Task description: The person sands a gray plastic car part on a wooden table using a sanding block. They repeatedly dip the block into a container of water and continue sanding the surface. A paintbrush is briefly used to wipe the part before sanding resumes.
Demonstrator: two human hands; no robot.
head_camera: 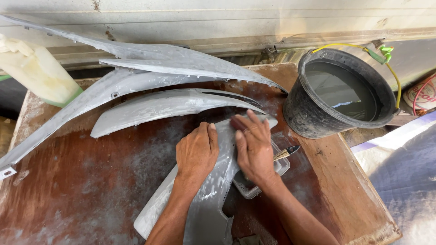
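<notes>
Sanding looks midway to me: my left hand [196, 152] lies flat on the grey panel [213, 190], my right hand [254, 147] presses a dark abrasive pad [237, 123] there, other panels [163, 106] lying dull.

A pale cream plastic jug [38, 70] with a green band at its base lay tilted at the far left of the table [68, 181], partly cut off by the picture's edge. At the far right edge, a round white object with red lettering [422, 95] showed only in part.
</notes>
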